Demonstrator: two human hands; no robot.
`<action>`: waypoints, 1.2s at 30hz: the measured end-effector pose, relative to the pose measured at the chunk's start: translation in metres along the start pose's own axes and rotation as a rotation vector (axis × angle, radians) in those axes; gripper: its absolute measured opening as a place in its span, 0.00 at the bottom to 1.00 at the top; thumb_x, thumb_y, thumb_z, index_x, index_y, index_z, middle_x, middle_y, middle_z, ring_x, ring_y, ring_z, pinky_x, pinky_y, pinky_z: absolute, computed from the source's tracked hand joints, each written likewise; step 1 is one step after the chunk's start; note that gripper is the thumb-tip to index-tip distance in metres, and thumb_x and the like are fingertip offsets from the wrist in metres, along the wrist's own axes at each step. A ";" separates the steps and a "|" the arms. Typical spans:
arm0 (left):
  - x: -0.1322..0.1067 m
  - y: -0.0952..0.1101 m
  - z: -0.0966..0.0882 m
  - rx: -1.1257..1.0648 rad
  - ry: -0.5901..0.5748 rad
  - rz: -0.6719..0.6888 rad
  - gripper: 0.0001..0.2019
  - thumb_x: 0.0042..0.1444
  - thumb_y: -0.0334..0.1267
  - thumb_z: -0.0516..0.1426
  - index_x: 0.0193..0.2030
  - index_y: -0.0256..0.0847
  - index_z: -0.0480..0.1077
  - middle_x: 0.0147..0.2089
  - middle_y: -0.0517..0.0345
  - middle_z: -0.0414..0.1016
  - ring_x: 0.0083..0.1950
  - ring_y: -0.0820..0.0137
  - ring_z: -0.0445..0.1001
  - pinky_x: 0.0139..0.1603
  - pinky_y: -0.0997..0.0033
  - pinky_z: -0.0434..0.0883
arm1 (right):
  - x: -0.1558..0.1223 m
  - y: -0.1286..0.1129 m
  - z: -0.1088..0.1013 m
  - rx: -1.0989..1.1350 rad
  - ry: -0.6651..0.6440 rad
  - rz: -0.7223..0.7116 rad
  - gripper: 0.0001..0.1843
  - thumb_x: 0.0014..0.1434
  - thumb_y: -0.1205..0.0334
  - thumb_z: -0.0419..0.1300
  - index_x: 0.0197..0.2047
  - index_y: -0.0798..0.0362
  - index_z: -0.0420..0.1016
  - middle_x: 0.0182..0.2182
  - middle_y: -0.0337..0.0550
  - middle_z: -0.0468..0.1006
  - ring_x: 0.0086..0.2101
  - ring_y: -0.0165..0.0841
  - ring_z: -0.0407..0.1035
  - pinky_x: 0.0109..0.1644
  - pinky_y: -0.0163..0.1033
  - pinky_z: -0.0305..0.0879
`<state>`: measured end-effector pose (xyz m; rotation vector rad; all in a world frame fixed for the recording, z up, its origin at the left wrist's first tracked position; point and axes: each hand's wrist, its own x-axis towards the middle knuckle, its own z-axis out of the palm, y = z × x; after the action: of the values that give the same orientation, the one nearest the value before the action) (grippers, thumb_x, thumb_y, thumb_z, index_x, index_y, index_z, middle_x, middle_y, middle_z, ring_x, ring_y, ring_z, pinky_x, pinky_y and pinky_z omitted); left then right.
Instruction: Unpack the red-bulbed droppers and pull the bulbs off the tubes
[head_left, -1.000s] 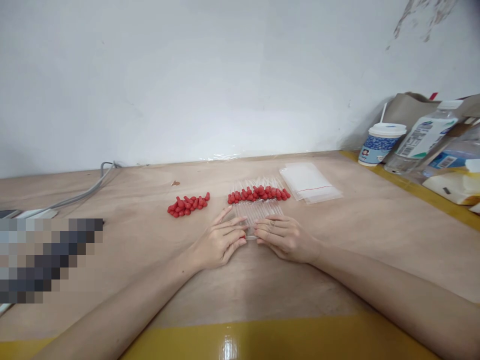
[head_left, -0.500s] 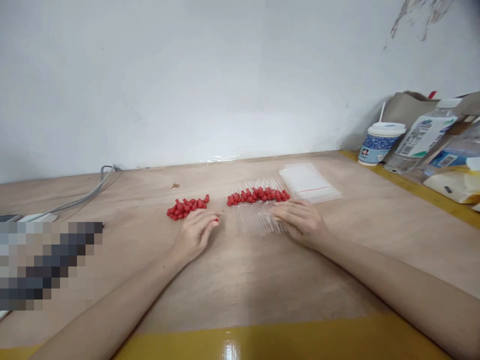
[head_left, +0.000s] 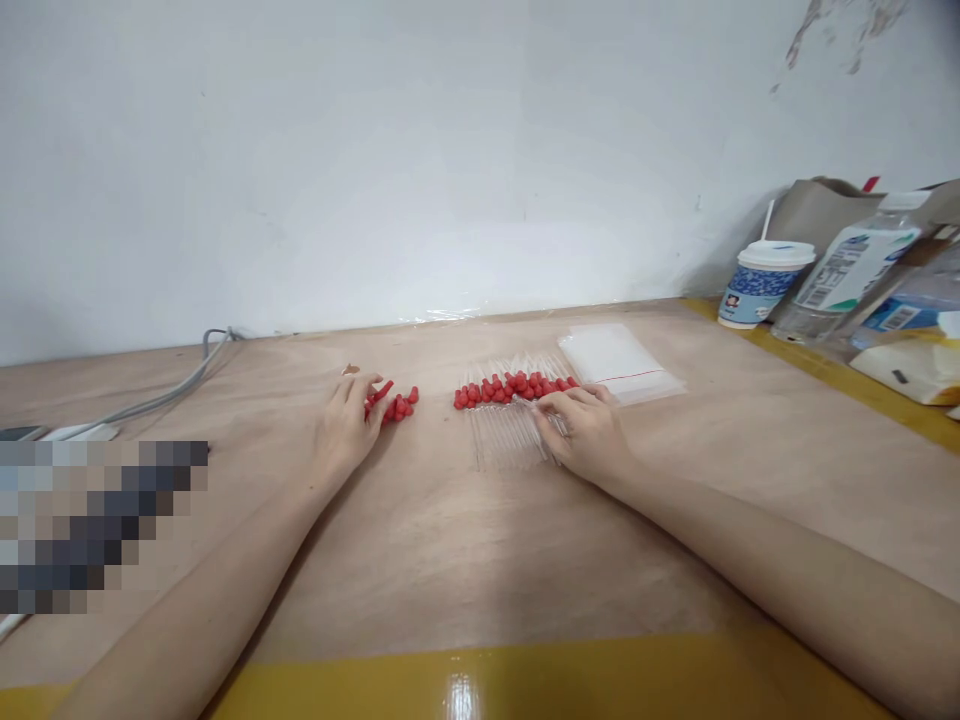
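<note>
My left hand (head_left: 346, 425) is bent over a small pile of red rubber bulbs (head_left: 401, 407), with one bulb between its thumb and fingers and part of the pile hidden behind it. To the right, a row of thin clear tubes (head_left: 506, 435) lies side by side on the table. More red rubber bulbs (head_left: 491, 388) lie in a band across these tubes. At the right end of the row, my right hand (head_left: 589, 428) has its thumb and fingers pinched on a clear tube, whose end shows faintly by the fingertips.
Clear plastic bags (head_left: 622, 355) lie stacked behind my right hand. A paper cup (head_left: 765, 285) with a straw, a plastic bottle (head_left: 851, 265) and packaging stand at the far right. Grey cables (head_left: 180, 380) run along the left. A wall (head_left: 450, 170) rises behind the table.
My left hand has moved left and slightly away from me, onto the pile of red bulbs. My right hand has shifted a little and its fingers have drawn together at the tubes.
</note>
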<state>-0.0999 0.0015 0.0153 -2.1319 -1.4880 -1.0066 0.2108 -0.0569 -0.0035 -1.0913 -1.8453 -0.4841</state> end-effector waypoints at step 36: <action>-0.004 0.070 0.020 -0.007 -0.012 0.251 0.11 0.55 0.45 0.54 0.39 0.42 0.72 0.45 0.51 0.71 0.46 0.60 0.65 0.46 0.59 0.59 | -0.001 -0.013 -0.002 0.011 -0.308 -0.055 0.24 0.46 0.39 0.59 0.42 0.44 0.75 0.39 0.43 0.74 0.42 0.39 0.63 0.56 0.57 0.39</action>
<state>-0.0294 -0.0154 0.0062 -2.2628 -1.1851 -0.9104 0.2013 -0.0658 -0.0019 -1.1611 -2.1476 -0.3508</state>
